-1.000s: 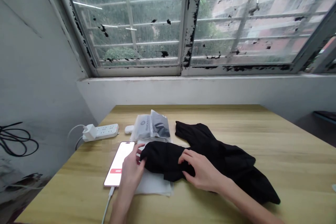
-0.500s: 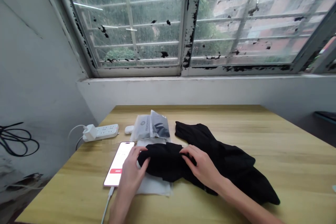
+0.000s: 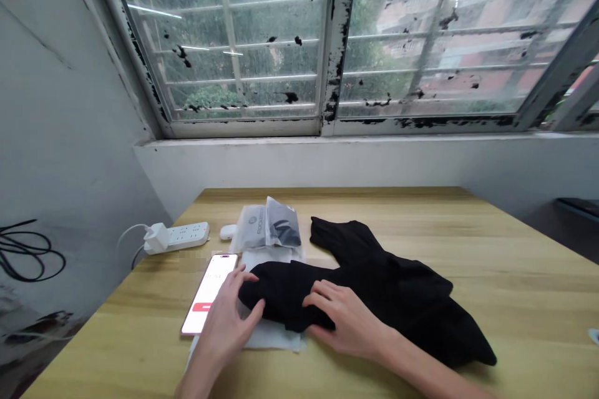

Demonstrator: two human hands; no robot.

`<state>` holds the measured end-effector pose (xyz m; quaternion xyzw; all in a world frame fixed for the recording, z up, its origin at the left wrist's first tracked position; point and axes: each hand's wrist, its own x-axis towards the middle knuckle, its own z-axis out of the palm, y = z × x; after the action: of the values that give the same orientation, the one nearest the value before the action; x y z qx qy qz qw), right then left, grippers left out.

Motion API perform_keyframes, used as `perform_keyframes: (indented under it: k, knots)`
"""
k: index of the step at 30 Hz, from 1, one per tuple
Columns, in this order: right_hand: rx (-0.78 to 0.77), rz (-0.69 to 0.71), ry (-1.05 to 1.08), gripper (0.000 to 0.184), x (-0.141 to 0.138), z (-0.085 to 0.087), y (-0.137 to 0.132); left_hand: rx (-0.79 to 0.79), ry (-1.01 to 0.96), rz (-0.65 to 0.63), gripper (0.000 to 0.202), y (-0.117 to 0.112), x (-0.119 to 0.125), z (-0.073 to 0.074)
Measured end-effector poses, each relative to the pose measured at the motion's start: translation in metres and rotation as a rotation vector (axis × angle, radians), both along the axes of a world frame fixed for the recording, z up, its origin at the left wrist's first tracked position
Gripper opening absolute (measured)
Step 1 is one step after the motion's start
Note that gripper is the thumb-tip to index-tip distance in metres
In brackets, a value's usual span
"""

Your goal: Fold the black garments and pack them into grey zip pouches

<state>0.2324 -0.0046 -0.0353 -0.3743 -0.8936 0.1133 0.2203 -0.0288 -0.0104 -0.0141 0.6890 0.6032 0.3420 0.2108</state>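
Note:
A black garment (image 3: 393,280) lies bunched on the wooden table, with one long part stretching left over a pale plastic bag (image 3: 276,338). At the left end of that part is my left hand (image 3: 229,312). Its thumb and fingers are spread apart around the cloth's edge, fingertips touching or very close to it. Farther right, my right hand (image 3: 344,318) rests on the same part, its fingers curled over the fabric and the thumb at the near edge. Which kind of garment it is, I cannot tell.
Left of the cloth lies a lit phone (image 3: 210,293), partly behind my left hand. Beyond are a grey printed packet (image 3: 266,227), a small white case (image 3: 228,232) and a white power strip (image 3: 187,235). A window (image 3: 234,43) rises behind the table (image 3: 491,262).
My left fingers have opened from their pinch on the garment's end. My right hand has shifted left and nearer me along the cloth, which now lies flatter.

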Motion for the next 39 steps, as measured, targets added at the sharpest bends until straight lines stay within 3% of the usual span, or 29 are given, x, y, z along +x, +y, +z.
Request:
perform_keyframes:
  k: [5,8,11,13,18,21,27,34,36,39]
  knots:
    - [-0.042,0.011,0.064,0.017,0.003,-0.003,0.005,-0.148,-0.121,0.112,0.037,0.002,0.003,0.007]
    - [-0.054,0.01,0.14,0.013,0.005,-0.002,0.008,-0.18,-0.087,0.144,0.037,0.006,0.005,0.008]
    - [-0.074,-0.014,0.217,0.012,0.006,-0.001,0.01,-0.156,-0.069,0.144,0.045,0.011,0.003,0.003]
    - [-0.071,-0.045,0.262,0.012,0.006,-0.002,0.012,-0.126,-0.169,0.126,0.053,0.015,0.002,-0.004]
    - [0.215,-0.065,0.422,0.018,0.008,-0.003,0.014,0.015,-0.537,0.238,0.062,0.023,0.005,-0.024]
    - [0.33,-0.029,0.393,0.019,0.005,-0.004,0.01,-0.026,-0.631,0.332,0.064,0.022,0.005,-0.029]
    - [0.227,-0.004,0.265,0.025,-0.004,-0.008,0.003,-0.15,-0.597,0.298,0.05,0.009,0.002,-0.026]
    - [0.143,-0.015,0.243,0.03,-0.003,-0.011,-0.001,-0.174,-0.21,0.395,0.05,-0.003,0.019,-0.008]
    - [0.13,-0.033,0.248,0.032,-0.003,-0.012,-0.002,-0.146,-0.26,0.397,0.052,-0.004,0.023,-0.007]
    - [0.106,-0.053,0.26,0.032,-0.002,-0.015,-0.003,-0.113,-0.523,0.347,0.064,-0.003,0.026,-0.011]
